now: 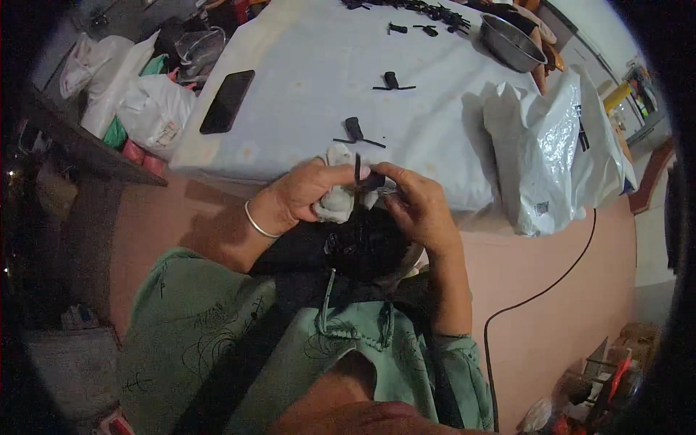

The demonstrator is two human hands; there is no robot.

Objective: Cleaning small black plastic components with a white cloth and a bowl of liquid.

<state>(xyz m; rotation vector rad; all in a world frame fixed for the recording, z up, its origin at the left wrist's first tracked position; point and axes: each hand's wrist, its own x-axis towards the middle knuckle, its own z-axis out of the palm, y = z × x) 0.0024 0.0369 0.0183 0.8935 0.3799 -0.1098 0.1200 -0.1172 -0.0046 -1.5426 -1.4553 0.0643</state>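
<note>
On the white-covered table (319,65) I count two loose black parts (354,130) lying near me, a cluster more at the far edge, one black phone (227,101), one steel bowl (512,42) and one white plastic bag (551,159). My left hand (304,192) is clenched around a white cloth (335,204). My right hand (417,206) pinches a small black piece (358,174) against it, just above the table's near edge.

A person in a loose green top (217,333) printed with thin dark line drawings, sleeves ending near the elbows, a slim silver bangle (257,221) on the left wrist, forearms bare.
</note>
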